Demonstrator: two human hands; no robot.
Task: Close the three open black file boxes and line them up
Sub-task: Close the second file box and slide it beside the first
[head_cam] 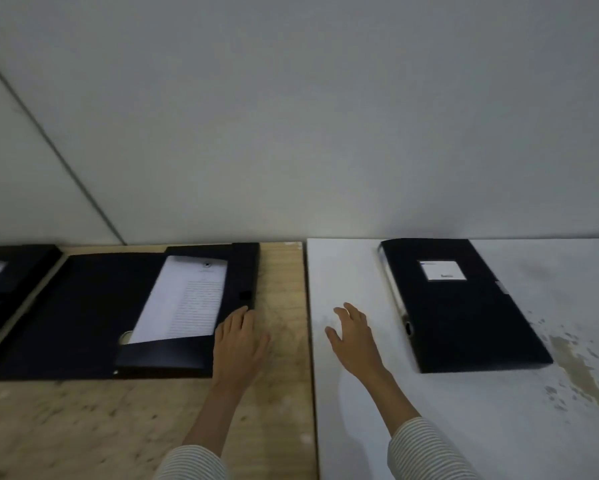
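A closed black file box (464,306) with a white label lies on the white table surface at the right. In the middle an open black file box (83,313) lies flat on the wooden surface, with a printed sheet (187,299) inside its tray. A third open black box (3,282) is cut off at the left edge. My left hand (239,344) rests fingers-down at the right side wall of the middle box, touching it. Apart from both boxes, my right hand (353,334) hovers with spread fingers over the white surface, holding nothing.
A wooden tabletop (118,427) meets a white tabletop (464,427) along a seam in the middle. The white one has brown stains (582,372) at the right. A plain grey wall (291,116) rises right behind the boxes.
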